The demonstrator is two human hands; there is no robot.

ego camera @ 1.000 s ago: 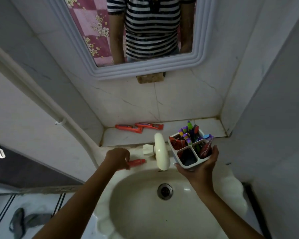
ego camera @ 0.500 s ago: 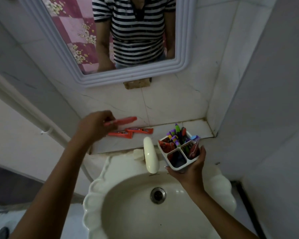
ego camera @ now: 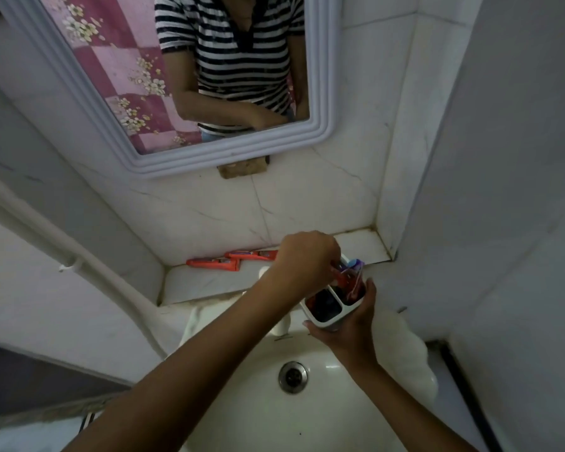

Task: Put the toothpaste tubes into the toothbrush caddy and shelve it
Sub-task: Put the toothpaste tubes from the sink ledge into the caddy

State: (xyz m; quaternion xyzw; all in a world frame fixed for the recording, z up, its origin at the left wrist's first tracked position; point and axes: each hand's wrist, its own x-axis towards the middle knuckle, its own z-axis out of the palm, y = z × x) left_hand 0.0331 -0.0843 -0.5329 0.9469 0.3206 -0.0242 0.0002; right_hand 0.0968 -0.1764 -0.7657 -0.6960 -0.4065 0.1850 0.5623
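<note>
My right hand [ego camera: 346, 324] holds a white four-compartment toothbrush caddy [ego camera: 327, 318] above the sink's back rim. My left hand [ego camera: 304, 259] is over the caddy's far side with its fingers closed on a red toothpaste tube [ego camera: 340, 278], whose end pokes down into a compartment. The hand hides most of the brushes in the caddy; a purple tip [ego camera: 356, 263] shows at its right. Two more red toothpaste tubes [ego camera: 214, 263] [ego camera: 252, 254] lie on the tiled ledge [ego camera: 206, 282] behind the sink.
A white basin [ego camera: 261, 415] with a metal drain [ego camera: 292, 376] lies below the hands. The tap is mostly hidden by my left arm. A framed mirror [ego camera: 320, 93] hangs above, and tiled walls close in left and right. A white pipe [ego camera: 79, 262] runs along the left wall.
My left hand carried the red tube from the left, above the ledge, across to the caddy and lowered it in. The caddy stays in my right hand.
</note>
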